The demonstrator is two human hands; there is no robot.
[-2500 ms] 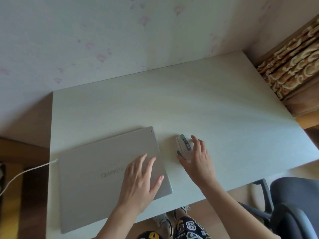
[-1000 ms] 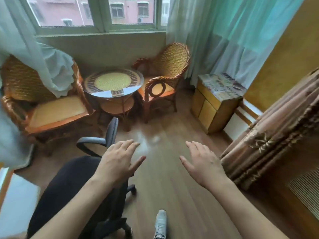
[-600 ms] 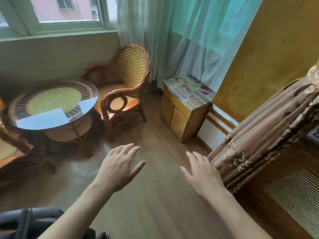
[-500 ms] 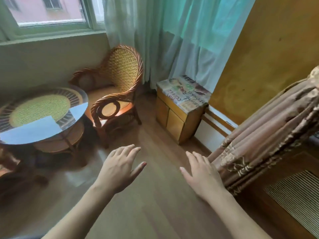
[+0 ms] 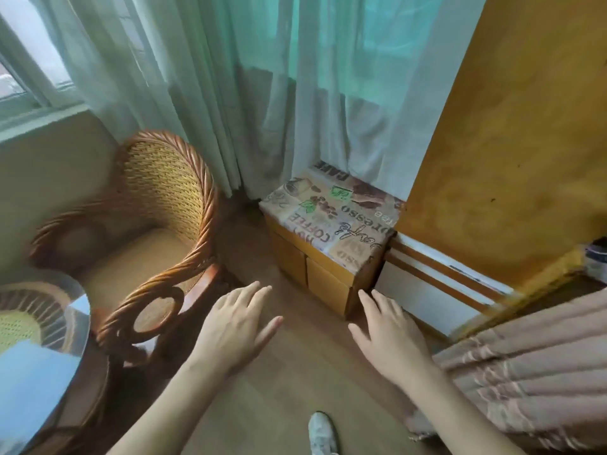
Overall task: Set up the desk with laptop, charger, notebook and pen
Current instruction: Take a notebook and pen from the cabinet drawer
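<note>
The desk, laptop, charger, notebook and pen are all out of view. My left hand (image 5: pixel 235 326) hovers palm down over the wooden floor, fingers spread, holding nothing. My right hand (image 5: pixel 389 333) hovers the same way a little to the right, fingers apart and empty. Both hands are stretched out in front of me, a short way before a small wooden cabinet (image 5: pixel 315 274) whose top is covered with a coffee-print cloth (image 5: pixel 331 213).
A wicker armchair (image 5: pixel 154 231) stands at the left, with a round glass-topped table (image 5: pixel 29 339) at the far left edge. Sheer curtains (image 5: pixel 262 87) hang behind the cabinet. A yellow wall (image 5: pixel 509 126) and a pink fringed bedspread (image 5: pixel 532 366) are at the right. My shoe (image 5: pixel 322 433) shows below.
I have turned from the desk, where my hands rested on the laptop and mouse, to face the room. The view has since swung right and closer to the cabinet; both hands stay open.
</note>
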